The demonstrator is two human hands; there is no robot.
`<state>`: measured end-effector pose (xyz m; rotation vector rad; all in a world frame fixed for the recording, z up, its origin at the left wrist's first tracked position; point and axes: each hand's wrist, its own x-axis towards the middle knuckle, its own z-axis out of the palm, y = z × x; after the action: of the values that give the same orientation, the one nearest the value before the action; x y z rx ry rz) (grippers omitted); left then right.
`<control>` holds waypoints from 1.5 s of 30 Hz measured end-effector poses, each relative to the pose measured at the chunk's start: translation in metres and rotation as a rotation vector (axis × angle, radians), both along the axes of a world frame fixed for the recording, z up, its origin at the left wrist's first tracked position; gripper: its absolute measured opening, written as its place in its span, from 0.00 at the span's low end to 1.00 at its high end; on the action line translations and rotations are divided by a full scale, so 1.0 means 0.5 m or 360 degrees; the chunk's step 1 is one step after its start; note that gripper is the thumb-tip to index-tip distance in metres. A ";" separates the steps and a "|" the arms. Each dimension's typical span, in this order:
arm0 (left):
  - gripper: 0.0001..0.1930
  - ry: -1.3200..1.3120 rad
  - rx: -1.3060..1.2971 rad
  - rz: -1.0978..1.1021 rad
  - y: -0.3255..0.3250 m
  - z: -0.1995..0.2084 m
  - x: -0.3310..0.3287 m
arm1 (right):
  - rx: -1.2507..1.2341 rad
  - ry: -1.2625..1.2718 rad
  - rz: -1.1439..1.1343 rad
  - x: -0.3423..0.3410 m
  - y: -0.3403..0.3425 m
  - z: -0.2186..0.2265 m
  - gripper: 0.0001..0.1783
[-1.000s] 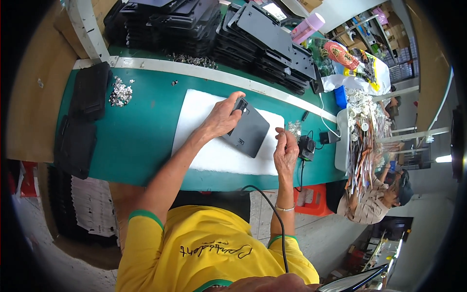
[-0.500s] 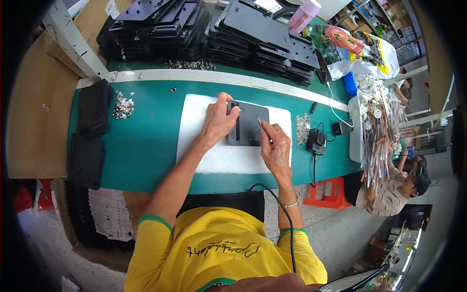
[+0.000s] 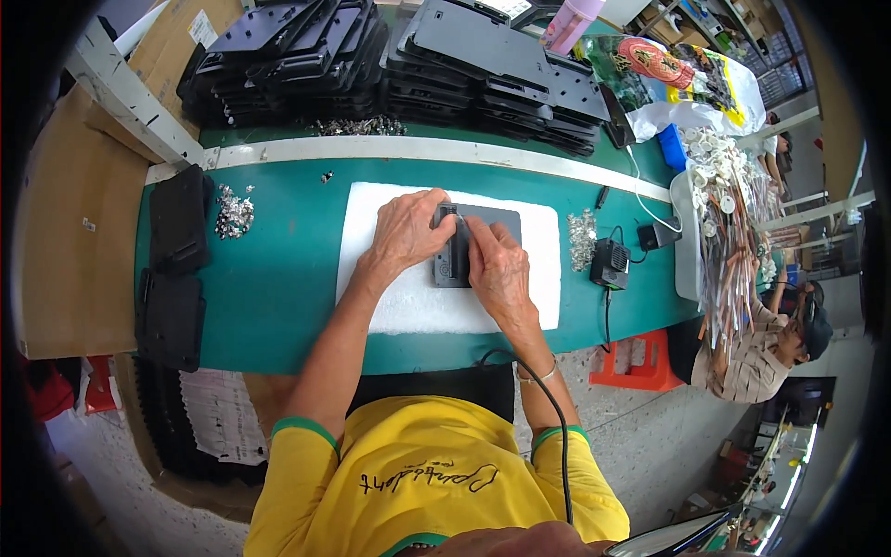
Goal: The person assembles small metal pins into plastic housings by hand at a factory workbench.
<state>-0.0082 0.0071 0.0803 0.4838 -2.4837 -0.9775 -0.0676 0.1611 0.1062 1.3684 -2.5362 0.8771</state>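
A dark grey plastic panel (image 3: 452, 271) with a long slot lies on a white foam sheet (image 3: 399, 311). My left hand (image 3: 408, 230) grips its upper left corner, thumb on top and fingers over the far edge. My right hand (image 3: 498, 269) rests over the panel's middle, its fingertips pressed down beside the slot and close to the left thumb. Its fingers are drawn together; anything in them is too small or hidden to name. Part of the panel's right side lies under this hand.
A heap of small shiny metal pieces (image 3: 234, 213) lies left, near black plastic parts (image 3: 178, 218). Small clear pieces (image 3: 582, 239) and a black boxy device (image 3: 610, 264) sit right. Black panels (image 3: 483, 46) are stacked behind a white rail (image 3: 390, 147). A tray (image 3: 685, 237) holds strips.
My right hand has moved left across the panel, from its right side to beside the slot. The thin light-coloured piece at its fingertips no longer shows clearly. My left hand keeps its hold.
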 end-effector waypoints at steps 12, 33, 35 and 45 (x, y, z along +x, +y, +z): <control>0.08 0.0056 -0.0065 -0.0051 -0.002 -0.007 0.000 | 0.0293 0.0160 -0.0120 0.006 -0.017 -0.001 0.06; 0.10 0.0120 -0.0113 -0.0039 -0.001 -0.018 -0.005 | 0.0487 0.0385 -0.0176 0.023 -0.037 -0.003 0.07; 0.10 0.0119 -0.0116 -0.0035 0.000 -0.019 -0.006 | 0.0540 0.0407 -0.0191 0.023 -0.039 -0.003 0.07; 0.11 0.0134 -0.0160 -0.0065 0.000 -0.036 -0.005 | 0.0936 0.0701 -0.0040 0.029 -0.054 -0.001 0.05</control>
<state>-0.0108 0.0069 0.0624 0.3543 -2.4614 -0.8653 -0.0532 0.1341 0.1055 1.4475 -2.5189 -0.2012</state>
